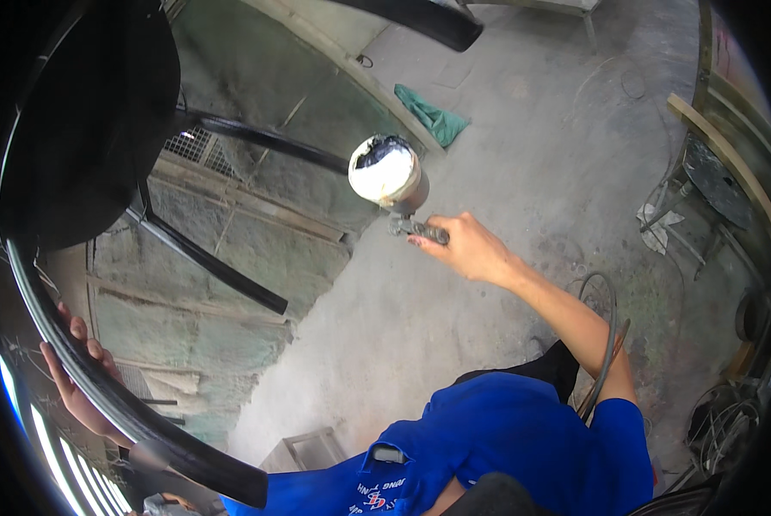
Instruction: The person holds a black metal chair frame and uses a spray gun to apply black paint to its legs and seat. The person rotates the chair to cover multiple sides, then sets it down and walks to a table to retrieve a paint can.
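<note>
Spray gun (416,228) sat mid-scene, right hand (467,249) wrapped tight round its grip; top-heavy with the paint-crusted cup (385,170) above, hose (607,344) dragging. Left hand (76,374) clasped the glossy black chair frame (101,391) at near left: stiff, likely wet and slippery.

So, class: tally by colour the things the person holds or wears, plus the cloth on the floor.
Black: 1, chair
White-cupped: 1, spray gun
Blue: 1, shirt
Green: 1, cloth
Total: 4
</note>
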The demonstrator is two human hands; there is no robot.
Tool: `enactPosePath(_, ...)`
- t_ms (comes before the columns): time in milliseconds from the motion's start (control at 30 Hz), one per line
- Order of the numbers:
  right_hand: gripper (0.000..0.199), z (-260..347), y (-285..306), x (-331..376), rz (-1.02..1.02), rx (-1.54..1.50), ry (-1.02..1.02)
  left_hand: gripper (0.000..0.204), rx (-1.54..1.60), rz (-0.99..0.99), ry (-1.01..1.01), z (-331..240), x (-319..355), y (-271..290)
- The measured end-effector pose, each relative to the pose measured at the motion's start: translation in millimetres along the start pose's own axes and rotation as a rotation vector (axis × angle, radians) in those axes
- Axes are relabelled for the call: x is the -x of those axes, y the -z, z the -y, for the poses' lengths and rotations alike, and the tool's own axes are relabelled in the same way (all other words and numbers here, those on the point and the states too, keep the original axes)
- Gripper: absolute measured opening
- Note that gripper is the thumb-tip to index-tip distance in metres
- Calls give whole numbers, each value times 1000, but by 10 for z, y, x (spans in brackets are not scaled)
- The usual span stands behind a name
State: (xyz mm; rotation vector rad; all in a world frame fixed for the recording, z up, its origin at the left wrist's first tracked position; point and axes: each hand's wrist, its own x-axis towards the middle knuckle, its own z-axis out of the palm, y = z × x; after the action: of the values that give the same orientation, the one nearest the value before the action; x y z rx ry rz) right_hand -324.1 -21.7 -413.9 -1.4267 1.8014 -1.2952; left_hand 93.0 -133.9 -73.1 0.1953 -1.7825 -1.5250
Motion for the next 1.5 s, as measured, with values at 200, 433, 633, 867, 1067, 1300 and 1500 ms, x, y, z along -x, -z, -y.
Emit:
enactPosePath(200,41,52,172,320,-56,-47,-42,54,-119,-55,-92,237,12,42)
enactPosePath(433,29,348,512,577,-151,-135,10,51,-245,-290,-166,451,80,207)
enactPosePath(633,23,679,857,750,-194,-145,73,51,-202,-341,-154,620,204,518)
enactPosePath(867,22,477,1037,875,-345,-43,-16,57,-269,-530,42,782,398,886)
enactPosePath(1067,23,-90,1231,1178,-472,151,-165,56,-1604,-398,-866,1160,483,271)
enactPosePath(1300,27,-679,1710,1426,-443,16,-76,36,-577,-197,23,3194,-179,-2684)
enactPosePath(1500,33,-1375,2748,2127,-397,-51,-72,47,-11,287,-553,3480,-943,-5044)
